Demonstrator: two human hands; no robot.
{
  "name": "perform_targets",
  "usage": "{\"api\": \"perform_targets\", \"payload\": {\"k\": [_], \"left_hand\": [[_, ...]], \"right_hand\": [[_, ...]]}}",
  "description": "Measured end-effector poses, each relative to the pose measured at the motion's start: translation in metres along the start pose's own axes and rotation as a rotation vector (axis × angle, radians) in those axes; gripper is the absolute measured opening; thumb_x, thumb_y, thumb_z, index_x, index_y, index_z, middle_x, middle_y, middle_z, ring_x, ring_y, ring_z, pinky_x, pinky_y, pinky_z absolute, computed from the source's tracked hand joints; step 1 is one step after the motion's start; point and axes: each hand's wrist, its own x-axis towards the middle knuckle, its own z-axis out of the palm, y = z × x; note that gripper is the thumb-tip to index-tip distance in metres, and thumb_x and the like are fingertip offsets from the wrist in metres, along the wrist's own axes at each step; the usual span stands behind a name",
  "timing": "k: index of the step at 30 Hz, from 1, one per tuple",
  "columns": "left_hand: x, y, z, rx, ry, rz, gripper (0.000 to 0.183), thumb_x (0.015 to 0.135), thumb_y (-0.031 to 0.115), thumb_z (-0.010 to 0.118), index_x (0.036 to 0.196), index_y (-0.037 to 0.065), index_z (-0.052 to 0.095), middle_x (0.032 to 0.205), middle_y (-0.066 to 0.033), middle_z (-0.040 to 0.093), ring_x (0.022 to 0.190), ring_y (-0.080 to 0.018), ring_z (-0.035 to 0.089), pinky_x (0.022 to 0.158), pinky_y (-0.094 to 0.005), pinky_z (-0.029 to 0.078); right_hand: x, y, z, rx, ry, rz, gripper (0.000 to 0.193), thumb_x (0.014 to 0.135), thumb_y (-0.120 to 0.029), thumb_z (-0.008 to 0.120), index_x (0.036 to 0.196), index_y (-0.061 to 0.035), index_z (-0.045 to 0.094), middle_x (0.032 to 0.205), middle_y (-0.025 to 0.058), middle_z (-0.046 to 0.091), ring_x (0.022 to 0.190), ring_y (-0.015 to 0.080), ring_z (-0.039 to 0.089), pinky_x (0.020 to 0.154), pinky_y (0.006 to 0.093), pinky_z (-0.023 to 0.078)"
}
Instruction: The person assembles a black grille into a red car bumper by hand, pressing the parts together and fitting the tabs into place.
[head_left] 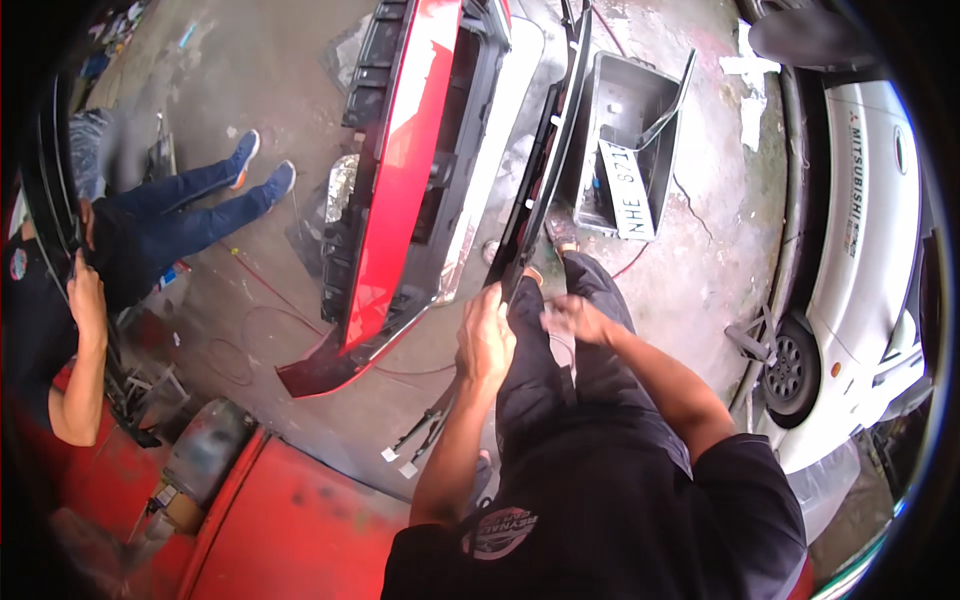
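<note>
My left hand (487, 340) is closed around the near end of a long, narrow black plastic trim strip (537, 180), which stretches away from me toward the top of the view. Near that end, a little to the right, is my right hand (578, 320). It is smeared by motion over my dark trousers, and its fingers do not show clearly. Left of the strip lies a large bumper (400, 190) with a red painted face and black plastic edges. What my left palm covers is hidden.
A grey bin (610, 80) holding a licence plate (625, 190) stands beyond the strip. At right is a white vehicle (865, 200). A co-worker (150, 225) at left grips another long black piece (60, 170). A red body panel (310, 520) lies lower left; a thin hose crosses the floor.
</note>
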Motion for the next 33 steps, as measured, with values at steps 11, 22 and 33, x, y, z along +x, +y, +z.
{"api": "perform_targets", "payload": {"k": [11, 22, 33], "left_hand": [[0.024, -0.059, 0.009, -0.026, -0.02, -0.007, 0.035, 0.092, -0.001, 0.068, 0.127, -0.001, 0.066, 0.113, -0.025, 0.072, 0.105, -0.0436, 0.069, 0.091, -0.0473, 0.055], [0.051, -0.099, 0.024, -0.029, 0.08, 0.037, 0.03, 0.093, 0.0, 0.067, 0.122, -0.007, 0.067, 0.107, -0.0268, 0.071, 0.099, -0.0456, 0.068, 0.088, -0.0495, 0.054], [0.081, -0.123, 0.032, 0.023, 0.058, -0.009, 0.033, 0.099, 0.004, 0.065, 0.129, -0.007, 0.062, 0.117, -0.0254, 0.071, 0.105, -0.0387, 0.071, 0.093, -0.0405, 0.053]], "right_hand": [[-0.169, -0.073, 0.057, -0.15, -0.301, 0.106, 0.029, 0.1, -0.028, 0.065, 0.106, -0.001, 0.073, 0.097, 0.0173, 0.075, 0.093, 0.0315, 0.074, 0.083, 0.04, 0.056], [0.151, 0.004, -0.082, 0.919, 0.181, 0.022, 0.107, 0.095, -0.043, 0.078, 0.17, -0.0138, 0.008, 0.159, 0.0248, 0.043, 0.136, 0.0392, 0.055, 0.098, 0.0529, 0.055], [0.283, 0.034, -0.085, 1.139, -0.029, -0.477, 0.093, 0.101, -0.019, 0.073, 0.167, -0.0167, 0.008, 0.126, 0.0127, 0.062, 0.108, 0.0282, 0.069, 0.094, 0.0539, 0.062]]}}
